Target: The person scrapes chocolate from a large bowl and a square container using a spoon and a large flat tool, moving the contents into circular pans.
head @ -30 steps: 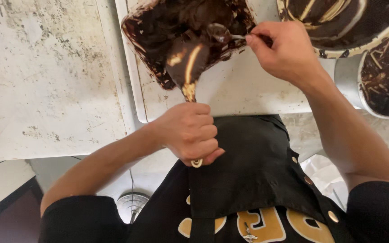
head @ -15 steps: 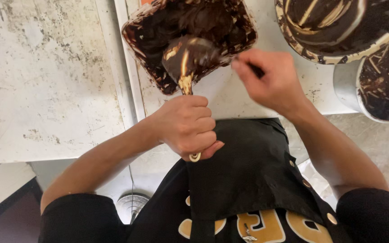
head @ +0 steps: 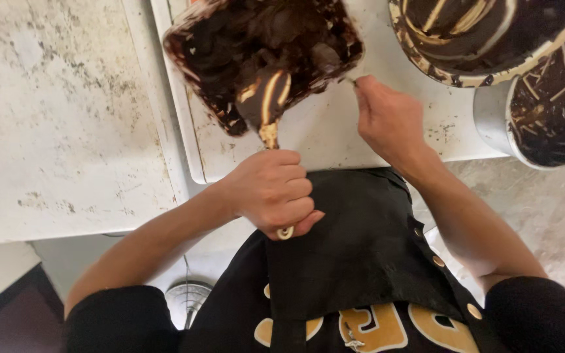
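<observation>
Gripping a gold-handled ladle [head: 266, 108], the left hand [head: 273, 193] has its grip closed in a full fist round the shaft, handle end poking out below the little finger. A fist hold like that suits a heavy, sticky load: the bowl is coated in dark chocolate-like mix and sits tipped over the near edge of the square container [head: 194, 75], so what comes off falls inside.

The right hand [head: 387, 121] sits just right of the container, grip pinched shut on a thin utensil [head: 350, 80]; only a short bit of the stem shows at the fingertips, working end hidden in the dark mass. Cannot tell if it is a spoon or a knife. Its angle, aimed in toward the ladle bowl, reads as scraping position.

The container rests on a white tray [head: 308, 140] on the stained desk [head: 53, 131], pulled near the edge, likely to keep it within short reach of the body. It is full of dark mix, walls smeared.

Upper right: a large smeared bowl [head: 485, 75], rim overlapping a metal pot [head: 492, 117] beside it, both streaked with the same dark stuff, near but not touched. A black apron [head: 354, 248] covers the torso below.
</observation>
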